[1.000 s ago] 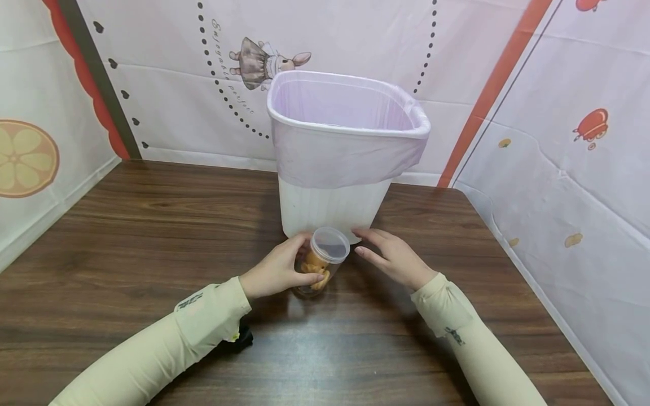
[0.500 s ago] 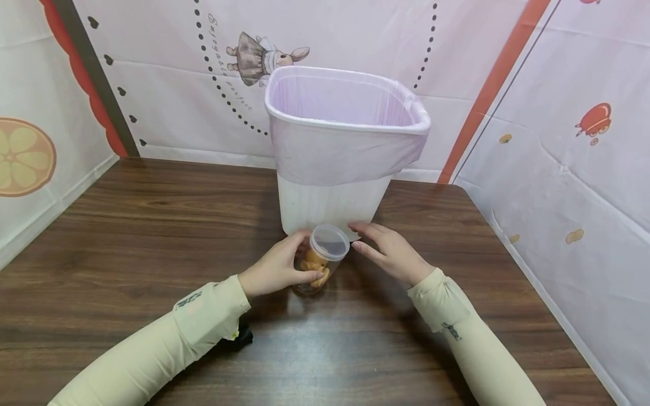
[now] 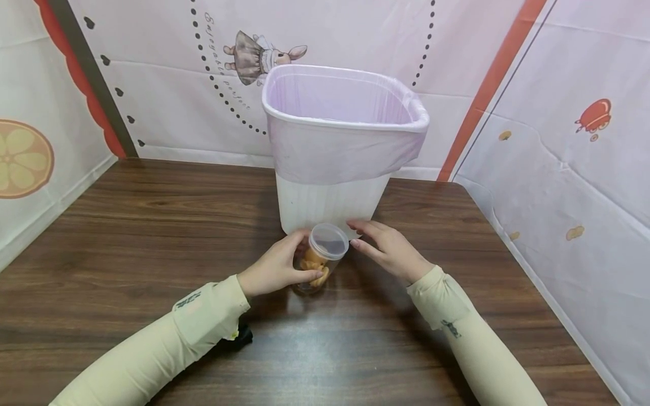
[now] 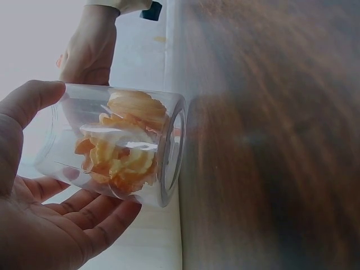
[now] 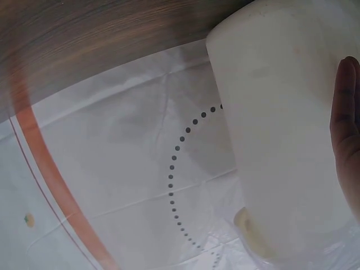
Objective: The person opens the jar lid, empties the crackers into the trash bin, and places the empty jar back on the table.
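Note:
My left hand point(image 3: 271, 272) grips a clear plastic jar point(image 3: 325, 260) from its left side, thumb in front and fingers round the back. A translucent round lid point(image 3: 329, 239) tops the jar, which tilts slightly. Golden ruffled pieces, like cookies point(image 4: 121, 160), fill the lower part in the left wrist view. Whether the jar's base touches the table cannot be told. To the right of the jar, my right hand point(image 3: 390, 251) is held with loosely bent fingers and a gap between thumb and fingers, holding nothing. Those fingers are close to the bin's lower wall.
Right behind the jar stands a tall white bin point(image 3: 330, 203) with a pale purple bag liner point(image 3: 345, 155) folded over its rim. A small black object point(image 3: 244, 336) lies by the left sleeve. Printed cloth point(image 3: 167, 73) walls surround the brown wooden table point(image 3: 167, 214).
The head view has shifted slightly, so the scene sits a little differently in frame. Both hands hold nearly the same positions, and the left hand keeps its grip on the jar.

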`<action>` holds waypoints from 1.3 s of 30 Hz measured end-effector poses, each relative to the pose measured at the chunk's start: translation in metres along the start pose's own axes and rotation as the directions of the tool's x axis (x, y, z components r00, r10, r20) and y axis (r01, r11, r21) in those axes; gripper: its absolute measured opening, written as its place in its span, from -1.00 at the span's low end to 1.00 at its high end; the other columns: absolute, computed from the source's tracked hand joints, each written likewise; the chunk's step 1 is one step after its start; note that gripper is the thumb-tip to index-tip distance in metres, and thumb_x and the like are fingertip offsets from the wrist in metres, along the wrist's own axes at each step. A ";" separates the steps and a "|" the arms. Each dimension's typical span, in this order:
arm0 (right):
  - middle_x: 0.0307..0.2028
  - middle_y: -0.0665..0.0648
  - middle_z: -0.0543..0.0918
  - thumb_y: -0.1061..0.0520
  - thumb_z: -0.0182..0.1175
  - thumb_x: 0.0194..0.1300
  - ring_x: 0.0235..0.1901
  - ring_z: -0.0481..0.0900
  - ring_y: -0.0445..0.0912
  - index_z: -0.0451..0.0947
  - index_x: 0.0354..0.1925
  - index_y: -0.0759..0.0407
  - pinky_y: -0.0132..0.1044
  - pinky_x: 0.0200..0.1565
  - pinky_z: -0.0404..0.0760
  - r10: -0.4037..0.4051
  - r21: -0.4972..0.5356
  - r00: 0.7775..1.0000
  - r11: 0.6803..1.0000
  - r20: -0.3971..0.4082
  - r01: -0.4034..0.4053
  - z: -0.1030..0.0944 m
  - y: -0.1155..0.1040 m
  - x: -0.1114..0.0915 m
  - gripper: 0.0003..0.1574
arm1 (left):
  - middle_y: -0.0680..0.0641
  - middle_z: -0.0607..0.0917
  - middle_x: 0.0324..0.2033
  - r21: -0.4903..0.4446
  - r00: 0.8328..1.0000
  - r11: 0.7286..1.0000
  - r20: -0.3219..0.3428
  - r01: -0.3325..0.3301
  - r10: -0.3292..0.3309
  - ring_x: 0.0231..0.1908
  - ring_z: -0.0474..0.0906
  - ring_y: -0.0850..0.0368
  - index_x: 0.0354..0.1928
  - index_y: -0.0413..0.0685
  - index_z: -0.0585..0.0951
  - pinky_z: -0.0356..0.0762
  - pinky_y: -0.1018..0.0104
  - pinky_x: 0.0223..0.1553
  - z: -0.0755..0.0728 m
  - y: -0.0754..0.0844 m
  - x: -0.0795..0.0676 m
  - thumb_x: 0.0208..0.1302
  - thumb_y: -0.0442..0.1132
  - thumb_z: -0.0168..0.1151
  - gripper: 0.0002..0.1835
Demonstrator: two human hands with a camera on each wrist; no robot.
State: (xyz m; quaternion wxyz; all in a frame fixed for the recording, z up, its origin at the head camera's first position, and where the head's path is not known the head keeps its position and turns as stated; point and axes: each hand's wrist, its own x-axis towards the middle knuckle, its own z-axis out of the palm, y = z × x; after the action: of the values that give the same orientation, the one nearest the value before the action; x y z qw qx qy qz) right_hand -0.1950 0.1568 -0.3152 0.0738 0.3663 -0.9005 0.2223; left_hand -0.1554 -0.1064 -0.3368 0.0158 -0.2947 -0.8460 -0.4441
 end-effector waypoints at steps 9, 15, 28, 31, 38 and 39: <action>0.22 0.14 0.53 -0.07 0.04 0.44 0.18 0.52 0.00 0.39 0.30 0.12 -0.05 0.23 0.44 -0.004 0.013 1.000 1.000 -0.001 0.004 -0.001 -0.003 0.002 -0.44 | -0.11 0.58 0.05 -0.001 1.000 1.000 0.005 -0.001 0.001 0.02 0.59 0.02 0.21 -0.18 0.36 0.54 0.11 0.06 0.000 0.001 -0.001 0.07 -0.18 0.45 -0.31; 0.21 0.13 0.54 -0.06 0.04 0.44 0.17 0.53 -0.01 0.40 0.29 0.12 -0.05 0.22 0.46 -0.007 0.029 1.000 1.000 -0.008 0.007 -0.001 -0.004 0.003 -0.45 | -0.09 0.60 0.03 0.014 1.000 1.000 0.000 -0.003 0.003 -0.01 0.59 0.05 0.20 -0.17 0.37 0.54 0.14 0.04 0.000 0.001 -0.001 0.06 -0.16 0.45 -0.32; 0.19 0.13 0.56 -0.04 0.06 0.43 0.12 0.56 0.03 0.41 0.28 0.13 -0.04 0.18 0.49 -0.005 0.062 1.000 0.998 -0.018 0.006 -0.004 -0.006 0.004 -0.47 | -0.10 0.60 0.03 0.017 1.000 1.000 -0.002 -0.005 0.006 -0.01 0.59 0.05 0.19 -0.17 0.38 0.54 0.14 0.04 -0.001 0.001 -0.001 0.06 -0.17 0.45 -0.33; 0.19 0.13 0.56 -0.02 0.06 0.43 0.12 0.56 0.01 0.41 0.27 0.14 -0.04 0.17 0.49 -0.007 0.075 1.000 0.997 -0.022 0.008 -0.005 -0.007 0.005 -0.47 | -0.10 0.60 0.03 0.017 1.000 1.000 -0.002 -0.007 0.007 -0.01 0.59 0.05 0.19 -0.17 0.38 0.54 0.14 0.04 -0.001 0.002 -0.001 0.06 -0.17 0.45 -0.33; 0.19 0.13 0.56 -0.03 0.07 0.43 0.16 0.54 -0.02 0.41 0.27 0.16 -0.06 0.17 0.50 -0.037 0.111 0.999 0.993 -0.032 0.040 -0.006 -0.012 0.007 -0.47 | -0.09 0.59 0.03 0.009 1.000 1.000 0.001 0.002 -0.002 0.00 0.59 0.05 0.19 -0.16 0.37 0.54 0.14 0.05 -0.001 0.002 -0.001 0.06 -0.18 0.45 -0.33; 0.19 0.14 0.56 -0.04 0.06 0.43 0.16 0.54 -0.01 0.41 0.26 0.17 -0.06 0.16 0.51 -0.045 0.120 0.998 0.992 -0.032 0.048 -0.006 -0.013 0.007 -0.46 | -0.09 0.59 0.04 0.007 1.000 1.000 0.002 0.004 -0.004 0.00 0.59 0.06 0.20 -0.16 0.37 0.54 0.15 0.05 -0.001 0.001 -0.001 0.06 -0.18 0.45 -0.32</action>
State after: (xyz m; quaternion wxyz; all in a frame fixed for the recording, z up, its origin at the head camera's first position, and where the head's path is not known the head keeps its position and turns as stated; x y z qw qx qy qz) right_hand -0.1910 0.1464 -0.3032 0.0700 0.3878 -0.8755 0.2798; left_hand -0.1539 -0.1068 -0.3357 0.0151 -0.2934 -0.8482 -0.4407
